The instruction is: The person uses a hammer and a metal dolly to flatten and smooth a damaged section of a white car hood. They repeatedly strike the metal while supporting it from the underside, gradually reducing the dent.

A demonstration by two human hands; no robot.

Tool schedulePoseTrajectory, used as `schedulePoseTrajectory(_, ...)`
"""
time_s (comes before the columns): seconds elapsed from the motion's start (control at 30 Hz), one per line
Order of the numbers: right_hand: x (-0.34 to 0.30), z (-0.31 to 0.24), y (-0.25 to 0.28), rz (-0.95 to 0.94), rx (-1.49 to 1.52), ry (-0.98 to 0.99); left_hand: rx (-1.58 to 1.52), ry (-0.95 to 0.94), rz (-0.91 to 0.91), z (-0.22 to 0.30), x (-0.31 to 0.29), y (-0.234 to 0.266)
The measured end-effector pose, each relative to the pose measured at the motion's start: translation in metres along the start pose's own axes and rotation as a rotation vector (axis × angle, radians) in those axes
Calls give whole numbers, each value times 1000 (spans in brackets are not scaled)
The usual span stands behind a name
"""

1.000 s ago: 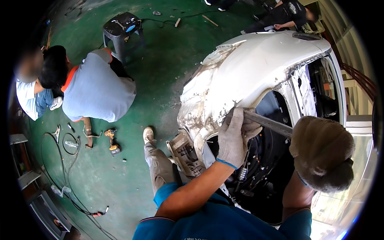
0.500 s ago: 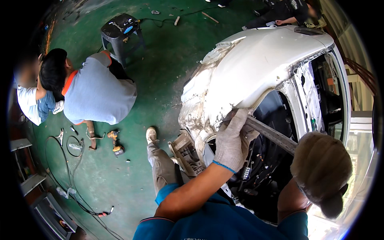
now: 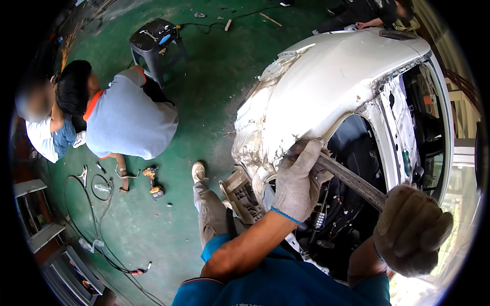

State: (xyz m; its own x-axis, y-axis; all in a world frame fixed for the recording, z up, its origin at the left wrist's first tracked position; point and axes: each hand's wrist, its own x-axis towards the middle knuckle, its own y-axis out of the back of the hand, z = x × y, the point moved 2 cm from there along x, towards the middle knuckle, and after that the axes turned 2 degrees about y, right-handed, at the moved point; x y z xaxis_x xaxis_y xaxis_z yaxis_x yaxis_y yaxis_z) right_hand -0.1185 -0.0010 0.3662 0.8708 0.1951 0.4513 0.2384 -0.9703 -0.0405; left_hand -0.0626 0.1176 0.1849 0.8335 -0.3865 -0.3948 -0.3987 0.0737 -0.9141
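Both my hands wear dirty off-white knit gloves. My left hand (image 3: 300,186) is closed around the near end of a long, flat-sided grey bar (image 3: 352,178), against the dented edge of a white car body (image 3: 332,76), by its wheel-arch opening. The tip of the bar past this hand is hidden by glove and panel. At the bar's other end, lower right, my right hand (image 3: 413,229) is closed in a fist around it. The bar slants across the dark opening in the body, where cables and a small light (image 3: 320,220) show.
On the left, a person in a grey-blue shirt (image 3: 130,115) crouches beside another person (image 3: 43,127). A black stool (image 3: 153,38) carries tools. A cordless drill (image 3: 153,182), cables (image 3: 92,214) and a clamp (image 3: 83,174) lie on the green floor. Another person (image 3: 365,15) is beyond the car.
My right hand has turned and shifted, so its curled fingers now show, and the bar slants more steeply. My left hand stays at the panel edge. The whole view has shifted slightly.
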Motion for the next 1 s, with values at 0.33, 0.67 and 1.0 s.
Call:
schedulePoseTrajectory(0.33, 39, 21, -28, -167, -189, 37, 68, -69, 57, 9, -2, -2)
schedulePoseTrajectory(0.67, 30, 13, -28, -139, -170, 157, 89, -13, 51, 8, 0, 0)
schedulePoseTrajectory(1.0, 71, -2, -12, -704, 58, -17, 51, -24, 48, 10, 2, 0)
